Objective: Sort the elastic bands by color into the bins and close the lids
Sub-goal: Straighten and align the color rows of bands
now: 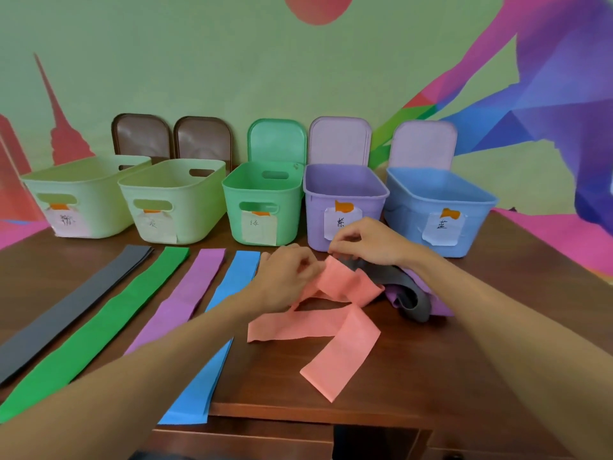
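Note:
A pink elastic band [335, 327] lies twisted on the brown table [431, 376]. My left hand [285, 277] pinches its upper end, and my right hand [368, 240] pinches the same band's top edge just to the right. Under my right hand lies a small heap with a grey band [411, 293] and a purple band [441, 303]. Flat on the left lie grey bands [66, 313], green bands [99, 333], purple bands [185, 293] and blue bands [212, 353]. Open bins stand behind: two pale green [83, 194] [172, 197], a green [262, 197], a purple [345, 194], a blue [438, 207].
Lids lean against the painted wall behind the bins: two brown [142, 137] [204, 141], one green [277, 141], two lilac [340, 141] [423, 144]. Each bin carries a paper label on its front. The table's front edge runs close below the bands.

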The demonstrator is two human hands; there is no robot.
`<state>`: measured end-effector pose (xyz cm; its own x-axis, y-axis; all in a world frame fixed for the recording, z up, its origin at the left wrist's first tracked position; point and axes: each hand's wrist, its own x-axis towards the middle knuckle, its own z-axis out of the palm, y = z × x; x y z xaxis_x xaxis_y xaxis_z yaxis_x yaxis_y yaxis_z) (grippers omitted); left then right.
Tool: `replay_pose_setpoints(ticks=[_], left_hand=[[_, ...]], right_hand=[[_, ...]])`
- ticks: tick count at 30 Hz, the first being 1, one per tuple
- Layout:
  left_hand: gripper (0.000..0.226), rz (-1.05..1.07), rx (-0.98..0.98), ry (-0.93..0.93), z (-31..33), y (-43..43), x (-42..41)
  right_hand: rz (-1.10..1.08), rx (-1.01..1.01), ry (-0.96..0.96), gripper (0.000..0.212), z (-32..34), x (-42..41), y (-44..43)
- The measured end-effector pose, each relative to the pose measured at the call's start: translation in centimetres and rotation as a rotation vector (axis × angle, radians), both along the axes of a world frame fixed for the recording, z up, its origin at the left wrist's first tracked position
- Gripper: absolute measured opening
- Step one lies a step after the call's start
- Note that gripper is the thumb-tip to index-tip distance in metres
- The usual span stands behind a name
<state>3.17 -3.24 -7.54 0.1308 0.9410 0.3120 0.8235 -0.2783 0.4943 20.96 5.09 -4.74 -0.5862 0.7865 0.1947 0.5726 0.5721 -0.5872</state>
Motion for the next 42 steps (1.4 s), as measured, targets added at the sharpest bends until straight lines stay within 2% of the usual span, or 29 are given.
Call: replay_pose_setpoints(ticks=[3, 7, 11, 13, 17, 21, 28, 31, 33, 36, 42], left_hand=[[0.033, 0.035, -0.068, -0.143, 2.2, 0.4, -0.3], [0.03, -0.032, -0.081, -0.299, 4.9, 0.0, -0.7], [0.03, -0.075, -0.076, -0.296, 6.8, -0.6, -1.0], [0.031, -0.082, -0.051, -0.328, 7.3, -0.9, -1.2], [0.034, -0.057, -0.007, -0.517, 7.9, -1.6, -1.7], [0.028, -0.069, -0.093, -0.7, 8.3, -2.1, -2.2], [0.021, -0.139, -0.208, -0.593, 7.6, -2.5, -1.5], [0.009, -0.138, -0.265, -0.567, 7.2, -2.8, -1.2], [0.017, -0.103, -0.302, -0.554, 6.8, -2.7, -1.2], [0.013, -0.121, -0.317, -0.568, 6.6, -3.0, -1.0], [0.021, -0.086, -0.316, -0.544, 6.0, -3.5, -2.2]], right_hand=[[0.004, -0.069, 0.114, 0.022, 2.0, 0.3, -1.1], [0.039, -0.052, 0.099, 0.029, 4.1, 0.2, -2.2], [0.074, -0.063, 0.159, 0.011, 5.4, -0.6, -3.2], [0.1, -0.061, 0.188, 0.01, 6.1, -1.0, -3.8], [0.059, -0.054, 0.319, 0.009, 7.5, -2.1, -4.2], [0.001, -0.06, 0.515, 0.007, 9.1, -3.0, -4.5], [-0.044, -0.145, 0.871, 0.017, 11.6, -4.1, -5.6], [-0.027, -0.177, 1.003, 0.015, 12.0, -4.5, -5.9], [-0.028, -0.198, 1.061, 0.014, 12.1, -4.7, -5.9], [-0.053, -0.211, 1.131, 0.012, 12.2, -4.7, -5.7], [-0.141, -0.219, 1.232, 0.01, 12.1, -5.1, -4.8]])
